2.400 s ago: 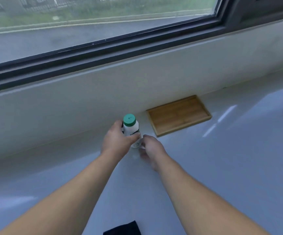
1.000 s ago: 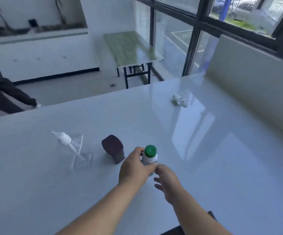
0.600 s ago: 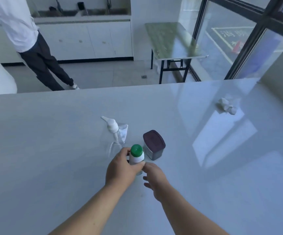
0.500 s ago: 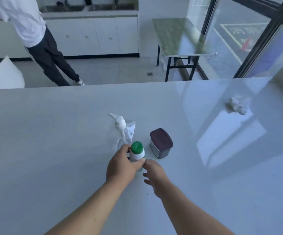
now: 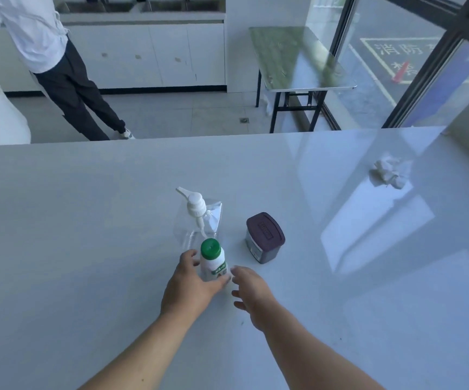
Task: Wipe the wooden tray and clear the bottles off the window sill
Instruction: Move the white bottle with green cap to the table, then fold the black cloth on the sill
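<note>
- A wide, glossy white counter (image 5: 340,319) fills the view, with a white-tiled room beyond it: cabinets along the far wall, a folding table (image 5: 298,57) by tall windows, and a standing person (image 5: 59,66) at the upper left.
- The left hand (image 5: 188,285) is wrapped around a small white bottle (image 5: 213,264) with a green cap, which stands upright at or just above the counter; whether its base has touched down cannot be told.
- The right hand (image 5: 251,288) is beside it, fingers loosely spread and holding nothing, near the bottle's base.
- Just behind the bottle stands a clear pump dispenser (image 5: 198,218); a small tub with a dark lid (image 5: 264,237) is near on the right, and a crumpled tissue (image 5: 389,173) lies well apart toward the windows.
- The step in hand looks like setting the bottle down with the other items. To do it well, lower it straight, keep it clear of the dispenser so neither tips, and let go only once the base sits flat; the right hand is placed to steady it.
- The bottle's label shows green print, too small to read. The tub's lid bears an embossed mark, also unreadable.
- Painted characters on the pavement outside read "消防", the rest cut off.
- Neither the wooden tray nor the window sill is in view.
</note>
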Demonstrator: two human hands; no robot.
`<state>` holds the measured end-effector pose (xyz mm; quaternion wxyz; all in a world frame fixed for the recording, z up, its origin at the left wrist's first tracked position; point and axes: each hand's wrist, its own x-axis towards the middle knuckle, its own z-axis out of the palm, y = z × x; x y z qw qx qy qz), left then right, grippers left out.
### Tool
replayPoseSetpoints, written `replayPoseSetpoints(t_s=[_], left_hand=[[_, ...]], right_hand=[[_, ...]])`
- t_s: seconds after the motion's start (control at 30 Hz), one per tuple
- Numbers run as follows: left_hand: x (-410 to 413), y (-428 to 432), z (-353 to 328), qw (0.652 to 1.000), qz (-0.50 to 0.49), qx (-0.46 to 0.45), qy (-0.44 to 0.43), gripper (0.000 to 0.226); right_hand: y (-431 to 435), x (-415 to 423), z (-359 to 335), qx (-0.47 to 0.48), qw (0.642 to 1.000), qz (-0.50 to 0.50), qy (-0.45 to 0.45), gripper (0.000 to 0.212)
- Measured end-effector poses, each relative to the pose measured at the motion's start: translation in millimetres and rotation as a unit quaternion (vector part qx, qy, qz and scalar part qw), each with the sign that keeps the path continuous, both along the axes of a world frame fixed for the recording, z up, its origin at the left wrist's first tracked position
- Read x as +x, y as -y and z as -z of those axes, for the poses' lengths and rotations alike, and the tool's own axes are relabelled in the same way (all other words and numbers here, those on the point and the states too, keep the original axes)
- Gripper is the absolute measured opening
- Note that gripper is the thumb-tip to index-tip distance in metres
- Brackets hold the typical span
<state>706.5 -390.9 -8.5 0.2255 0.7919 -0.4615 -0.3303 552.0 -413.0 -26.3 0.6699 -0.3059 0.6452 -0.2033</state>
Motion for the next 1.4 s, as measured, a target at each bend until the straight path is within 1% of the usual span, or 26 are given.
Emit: replayPoseSetpoints(t_s=[0.03,0.07,0.13,0.2,0.27,0.3,0.4,0.53,0.6,0.7,0.83,0.9,1.0,1.1,1.17,1.2,1.3,1.4], left_hand=[[2.1,-6.6,3.0,0.999,-0.01,0.027,0.028,0.081],[1.7,-14.2,6.1,0.997,-0.008,0.052,0.055,0.075],[-5.6,-31.5,13.7,0.992,0.036,0.079,0.092,0.058],[-22.1,-46.2,21.3,0.986,0.103,0.083,0.097,0.046],[-55.9,-52.4,23.8,0.978,0.182,0.07,0.079,0.037],[-78.7,-52.6,22.6,0.97,0.222,0.059,0.078,0.033],[-159.3,-50.7,14.9,0.939,0.336,0.016,0.078,0.03],[-287.3,-74.9,9.1,0.877,0.474,-0.014,0.075,0.034],[-354.1,-106.5,7.9,0.843,0.533,-0.025,0.073,0.039],[-442.9,-168.7,10.1,0.791,0.608,-0.042,0.052,0.047],[-546.6,-279.5,21.6,0.705,0.706,-0.049,0.039,0.061],[-580.8,-331.0,28.5,0.674,0.737,-0.044,0.033,0.067],[-620.0,-403.3,39.3,0.613,0.788,-0.052,0.042,0.071],[-639.3,-445.4,49.4,0.54,0.836,-0.069,0.073,0.078],[-646.9,-459.8,55.3,0.489,0.862,-0.087,0.105,0.078],[-648.8,-463.1,58.0,0.468,0.871,-0.092,0.118,0.078],[-656.9,-466.1,66.0,0.423,0.89,-0.101,0.137,0.074],[-666.2,-463.0,68.1,0.384,0.901,-0.125,0.159,0.068]], right_hand=[[-2.7,-6.1,-1.7,-0.007,1.0,-0.003,-0.008,0.02],[-6.2,-16.8,-2.1,-0.029,0.999,-0.009,-0.028,0.023],[-16.8,-47.7,-2.4,-0.106,0.985,-0.049,-0.126,0.034],[-31.7,-84.8,-3.2,-0.156,0.956,-0.093,-0.23,0.044],[-52.0,-131.7,-2.8,-0.192,0.921,-0.111,-0.32,0.061],[-65.0,-157.3,-3.2,-0.204,0.905,-0.112,-0.357,0.064],[-111.2,-234.2,-6.0,-0.213,0.87,-0.097,-0.433,0.066],[-201.7,-341.1,-13.2,-0.184,0.841,-0.04,-0.506,0.064],[-263.4,-394.6,-15.7,-0.165,0.827,0.002,-0.538,0.066],[-363.0,-459.1,-16.2,-0.119,0.813,0.063,-0.566,0.068],[-505.9,-517.8,-8.3,-0.039,0.81,0.146,-0.567,0.075],[-565.8,-534.2,-1.3,-0.013,0.807,0.167,-0.566,0.076],[-647.2,-549.8,12.5,0.022,0.808,0.189,-0.558,0.078],[-695.9,-550.3,27.2,0.034,0.827,0.177,-0.532,0.08],[-714.9,-546.2,34.4,0.029,0.837,0.164,-0.521,0.077],[-719.8,-542.8,36.4,0.024,0.839,0.152,-0.522,0.075],[-724.1,-536.7,44.4,0.008,0.84,0.119,-0.529,0.069],[-718.0,-538.2,51.6,0.009,0.839,0.102,-0.535,0.069]])
